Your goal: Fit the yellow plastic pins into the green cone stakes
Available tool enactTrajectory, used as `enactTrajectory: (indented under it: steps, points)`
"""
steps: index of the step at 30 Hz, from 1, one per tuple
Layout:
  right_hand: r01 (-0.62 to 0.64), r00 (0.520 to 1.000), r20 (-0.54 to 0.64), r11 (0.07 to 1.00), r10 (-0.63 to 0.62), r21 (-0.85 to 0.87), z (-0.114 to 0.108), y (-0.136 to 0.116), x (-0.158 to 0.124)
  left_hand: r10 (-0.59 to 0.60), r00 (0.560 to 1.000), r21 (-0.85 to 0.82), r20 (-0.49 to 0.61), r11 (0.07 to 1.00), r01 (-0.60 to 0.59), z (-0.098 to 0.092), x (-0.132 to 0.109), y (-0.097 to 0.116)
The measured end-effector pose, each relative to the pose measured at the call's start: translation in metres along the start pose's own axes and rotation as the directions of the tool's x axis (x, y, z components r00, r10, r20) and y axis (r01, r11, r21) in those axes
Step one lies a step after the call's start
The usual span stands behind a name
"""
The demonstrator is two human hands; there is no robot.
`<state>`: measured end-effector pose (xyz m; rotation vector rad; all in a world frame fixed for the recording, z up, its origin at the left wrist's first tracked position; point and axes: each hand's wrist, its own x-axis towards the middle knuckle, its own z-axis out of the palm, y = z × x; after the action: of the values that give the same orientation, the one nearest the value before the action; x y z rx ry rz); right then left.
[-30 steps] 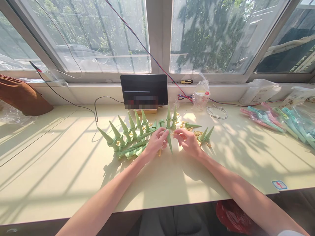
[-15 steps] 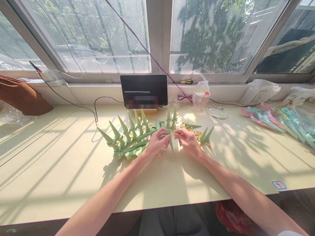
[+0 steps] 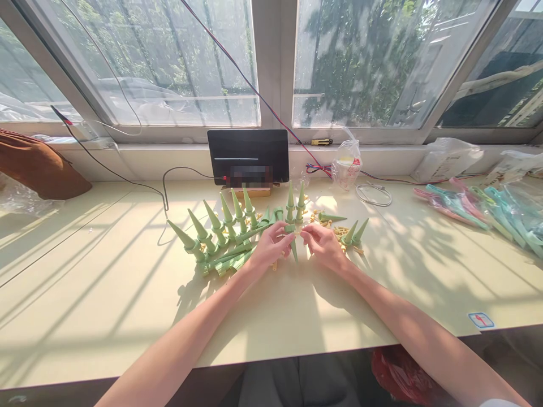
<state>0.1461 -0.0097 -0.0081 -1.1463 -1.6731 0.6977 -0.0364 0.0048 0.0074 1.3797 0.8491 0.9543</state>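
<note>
My left hand (image 3: 271,246) is closed on a green cone (image 3: 294,249), whose wide end is up and whose tip points down. Close by on the right, my right hand (image 3: 323,244) has its thumb and fingers pinched together; what it holds, if anything, is too small to make out. A row of upright green cones (image 3: 215,219) stands to the left, with a pile of green cones lying (image 3: 231,257) in front of it. Two more cones (image 3: 290,203) stand behind my hands, and two (image 3: 354,233) on the right beside small yellow pieces (image 3: 340,231).
A black tablet (image 3: 249,155) leans at the back of the table (image 3: 127,316). A plastic bag with a cup (image 3: 347,164) and a coiled cable (image 3: 374,194) are right of it. Pink and teal items (image 3: 458,204) lie far right, a brown bag (image 3: 40,164) far left.
My right hand has moved very slightly to the right, away from the cone. My left hand keeps its hold on the cone in nearly the same place.
</note>
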Motion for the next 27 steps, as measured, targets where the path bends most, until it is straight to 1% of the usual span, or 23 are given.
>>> enactTrajectory:
  steps: [12,20,27]
  points:
    - [-0.001,0.999,0.032,0.999,0.002,-0.042,-0.0010,0.0000,-0.0003,-0.001,0.999,0.019,0.032,1.000,0.001,-0.0002,-0.0005,0.0021]
    - [0.001,0.999,0.035,0.999,0.001,-0.050,-0.0010,0.0018,-0.0003,0.003,0.999,0.005,0.034,1.000,-0.003,0.0002,0.0006,0.0001]
    - [0.019,0.999,0.030,0.997,-0.017,-0.068,-0.0005,0.0027,0.0002,-0.015,1.000,-0.004,0.027,1.000,0.016,0.0005,0.0012,0.0002]
